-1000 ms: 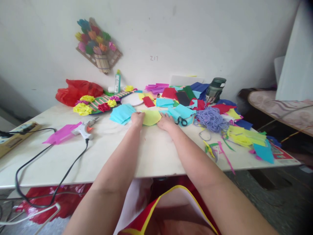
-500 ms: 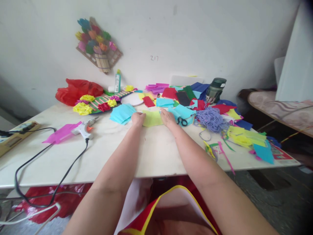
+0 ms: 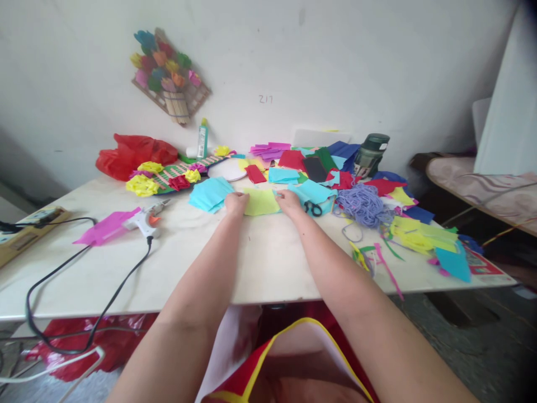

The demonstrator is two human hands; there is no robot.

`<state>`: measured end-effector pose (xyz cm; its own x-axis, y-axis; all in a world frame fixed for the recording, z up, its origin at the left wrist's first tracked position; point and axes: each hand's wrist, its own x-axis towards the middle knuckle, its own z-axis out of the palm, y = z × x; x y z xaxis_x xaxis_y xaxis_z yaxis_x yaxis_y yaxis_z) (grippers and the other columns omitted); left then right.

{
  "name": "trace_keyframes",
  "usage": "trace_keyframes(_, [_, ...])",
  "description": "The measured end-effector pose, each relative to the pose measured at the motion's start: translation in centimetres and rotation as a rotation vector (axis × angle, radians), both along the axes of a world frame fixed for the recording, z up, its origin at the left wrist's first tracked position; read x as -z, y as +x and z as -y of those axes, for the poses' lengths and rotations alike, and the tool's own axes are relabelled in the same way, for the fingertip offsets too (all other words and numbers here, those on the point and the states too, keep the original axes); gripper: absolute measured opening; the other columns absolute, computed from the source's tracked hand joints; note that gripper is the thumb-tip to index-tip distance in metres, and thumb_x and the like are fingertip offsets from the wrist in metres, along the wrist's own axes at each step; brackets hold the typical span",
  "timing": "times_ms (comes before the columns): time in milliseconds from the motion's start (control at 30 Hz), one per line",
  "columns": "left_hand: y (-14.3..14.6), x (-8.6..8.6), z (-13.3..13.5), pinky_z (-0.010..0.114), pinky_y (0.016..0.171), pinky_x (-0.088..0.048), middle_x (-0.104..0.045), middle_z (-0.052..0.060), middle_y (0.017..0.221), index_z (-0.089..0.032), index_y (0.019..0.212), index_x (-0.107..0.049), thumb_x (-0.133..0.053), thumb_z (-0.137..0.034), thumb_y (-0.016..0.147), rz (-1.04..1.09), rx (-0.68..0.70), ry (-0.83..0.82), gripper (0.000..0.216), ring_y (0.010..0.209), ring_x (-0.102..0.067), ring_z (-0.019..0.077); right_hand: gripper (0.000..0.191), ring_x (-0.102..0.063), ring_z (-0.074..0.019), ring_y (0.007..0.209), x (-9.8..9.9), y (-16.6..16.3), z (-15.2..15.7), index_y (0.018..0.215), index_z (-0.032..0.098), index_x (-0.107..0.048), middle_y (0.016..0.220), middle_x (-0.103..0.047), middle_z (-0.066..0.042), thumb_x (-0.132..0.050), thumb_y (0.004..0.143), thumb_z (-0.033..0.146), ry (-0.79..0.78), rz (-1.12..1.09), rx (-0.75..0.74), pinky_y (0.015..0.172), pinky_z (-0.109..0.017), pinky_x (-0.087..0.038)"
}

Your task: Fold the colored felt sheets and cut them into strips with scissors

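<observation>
A yellow-green sheet of crepe paper [image 3: 260, 202] lies between my two hands on the white table [image 3: 201, 263]. My left hand [image 3: 236, 203] has its fingers closed on the sheet's left edge. At the opposite edge, the fingers of my right hand [image 3: 288, 201] pinch the paper. Light blue sheets [image 3: 210, 194] are stacked just left of my left hand. More light blue paper [image 3: 315, 191] lies beyond my right hand, with black-handled scissors [image 3: 312, 209] on it.
A hot glue gun [image 3: 145, 221] rests at left on pink paper [image 3: 109, 226], its cord running off the table edge. Purple yarn [image 3: 364, 205] is heaped at right. Behind are a decorated panel [image 3: 168, 176], a dark jar [image 3: 371, 155] and a glue bottle [image 3: 202, 140].
My right hand's fingers, stretched more forward before, are now bent into a pinch at the paper's right edge. My left hand has hardly moved.
</observation>
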<state>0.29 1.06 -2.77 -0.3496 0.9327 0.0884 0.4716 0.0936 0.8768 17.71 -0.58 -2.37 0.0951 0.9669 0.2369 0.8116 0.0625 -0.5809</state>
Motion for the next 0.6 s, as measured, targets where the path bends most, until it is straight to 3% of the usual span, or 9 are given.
trace_keyframes(133, [0.0,-0.5,0.4,0.030,0.069,-0.047,-0.069,0.012,0.080,-0.016,0.075,-0.069,-0.060,-0.030,0.068,-0.035,-0.008,-0.021,0.018,0.081,-0.065,0.0259,0.019,-0.055,-0.0197,0.109,0.2,-0.1,0.0,0.083,0.014,-0.071,0.104,-0.066,-0.010,-0.054,0.078,0.020,0.069,0.085,-0.017,0.095,-0.026,-0.038])
trace_keyframes(233, [0.1,-0.9,0.7,0.028,0.070,-0.047,-0.070,0.011,0.082,-0.015,0.077,-0.069,-0.060,-0.027,0.069,-0.080,-0.009,-0.042,0.017,0.083,-0.065,0.0243,0.009,-0.054,-0.0206,0.112,0.5,-0.3,-0.1,0.071,0.016,-0.069,0.108,-0.063,-0.010,-0.062,0.072,0.021,0.106,0.089,0.010,0.098,-0.026,-0.036])
trace_keyframes(367, [0.2,-1.3,1.1,0.025,0.073,-0.046,-0.070,0.007,0.083,-0.016,0.082,-0.069,-0.060,-0.021,0.070,-0.157,0.010,-0.054,0.016,0.085,-0.064,0.0211,0.007,-0.053,-0.0205,0.112,1.0,-0.4,-0.3,0.071,0.014,-0.067,0.114,-0.060,-0.010,-0.068,0.067,0.020,0.126,0.101,0.012,0.098,-0.026,-0.036])
trace_keyframes(600, [-0.8,-1.2,0.5,0.026,0.078,-0.047,-0.068,0.009,0.096,-0.012,0.113,-0.057,-0.055,-0.010,0.069,-0.085,-0.058,0.088,0.044,0.093,-0.063,0.0186,0.010,-0.054,-0.0217,0.111,0.9,-0.4,-0.1,0.077,0.014,-0.066,0.116,-0.058,-0.013,-0.067,0.070,0.021,0.109,0.112,0.002,0.098,-0.028,-0.037])
